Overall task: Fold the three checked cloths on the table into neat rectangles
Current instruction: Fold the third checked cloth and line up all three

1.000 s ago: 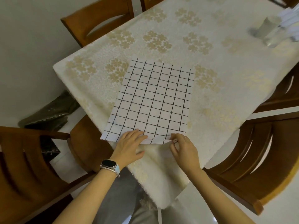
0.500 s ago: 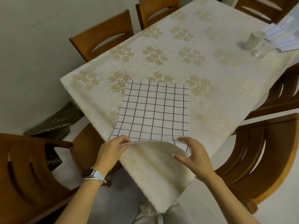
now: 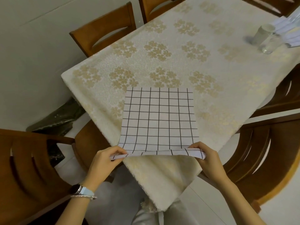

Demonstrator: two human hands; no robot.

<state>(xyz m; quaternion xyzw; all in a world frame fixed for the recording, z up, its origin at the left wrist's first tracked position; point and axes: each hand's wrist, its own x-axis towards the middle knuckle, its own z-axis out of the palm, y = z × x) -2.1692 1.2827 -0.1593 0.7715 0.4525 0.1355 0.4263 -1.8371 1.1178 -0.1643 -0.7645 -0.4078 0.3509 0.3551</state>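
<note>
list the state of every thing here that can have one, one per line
checked cloth: spread flat on the table, near edge lifted and curled up
left hand: pinching the cloth's near left corner
right hand: pinching the cloth's near right corner
tablecloth: covering the table, corner hanging over the near edge
paper cups: stacked, upright
glass: upright, looks empty

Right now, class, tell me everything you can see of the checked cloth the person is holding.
The checked cloth is white with a thin black grid and looks thin and smooth. Most of it lies flat on the floral tablecloth near the table's corner. Its near edge is lifted and curls under, pinched at its two near corners by the left hand and the right hand. Only this one cloth shows.
</note>
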